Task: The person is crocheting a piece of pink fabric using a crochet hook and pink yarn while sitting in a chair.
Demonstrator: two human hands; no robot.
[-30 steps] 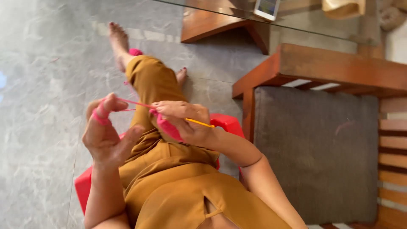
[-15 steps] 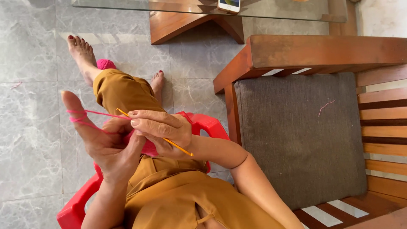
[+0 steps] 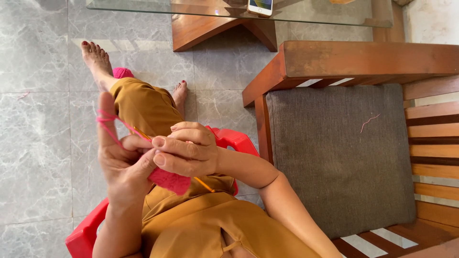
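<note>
The left hand [image 3: 122,162] is raised with its palm turned toward the right hand, index finger pointing straight up and a strand of pink yarn [image 3: 111,125] looped over it; the strand runs down to the work just beside the thumb. Its lower fingers are curled around the pink crochet piece [image 3: 168,180], which hangs below both hands. The right hand [image 3: 189,149] comes in from the right with wrist level and knuckles up, its fingers closed narrowly around a yellow crochet hook [image 3: 203,184]; the hook's tail sticks out beneath the palm, while its tip shows near the left thumb. The two hands touch over the mustard-coloured trousers [image 3: 143,102]. A pink yarn ball [image 3: 122,72] lies on the floor well beyond the fingers, beside a foot.
</note>
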